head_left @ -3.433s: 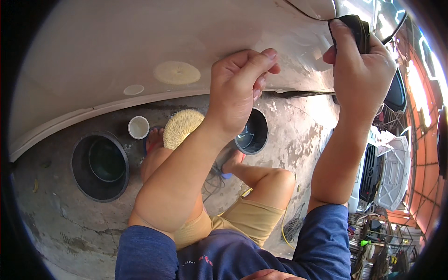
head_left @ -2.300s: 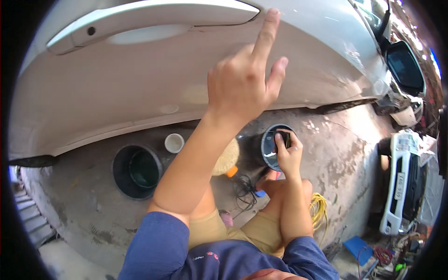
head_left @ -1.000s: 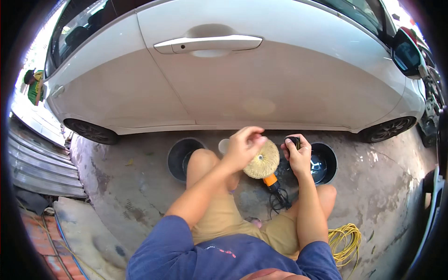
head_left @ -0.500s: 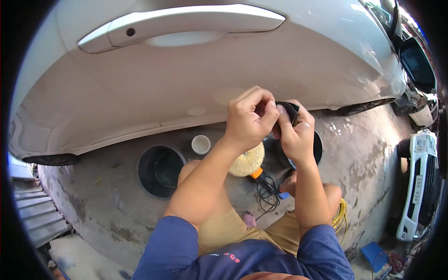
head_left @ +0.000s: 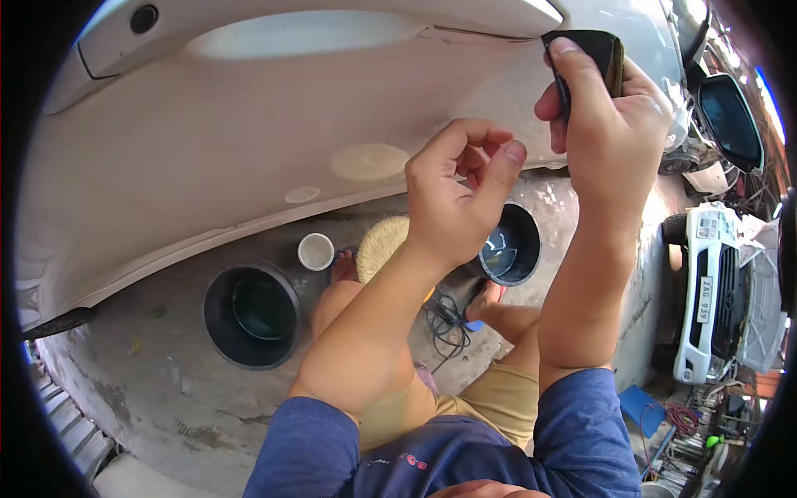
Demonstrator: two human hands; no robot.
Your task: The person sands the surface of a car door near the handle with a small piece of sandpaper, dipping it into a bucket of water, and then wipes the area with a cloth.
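Observation:
My right hand [head_left: 618, 124] is raised close to the end of the car's door handle [head_left: 490, 12]. It grips a folded black sheet that looks like sandpaper [head_left: 594, 54], thumb on top and fingers behind. My left hand [head_left: 465, 187] hangs in the air in front of the pale car door [head_left: 249, 133], apart from the sheet. Its fingers are curled, with thumb and forefinger tips close together; anything between them is too small to make out. Below the left forearm lies a polisher's fluffy yellowish pad [head_left: 382, 245], partly hidden.
A dark bucket [head_left: 217, 332] stands left of my legs, and another bucket [head_left: 531, 249] holding water is to the right. Between them is a white cup [head_left: 315, 251]. A black cord [head_left: 448, 328] coils on the concrete floor. At far right lies a white car bumper [head_left: 693, 307].
My hands have come apart. The right one has moved up and right with the folded sheet, while the left stays lower. The view has shifted, bringing the door handle nearer the top edge.

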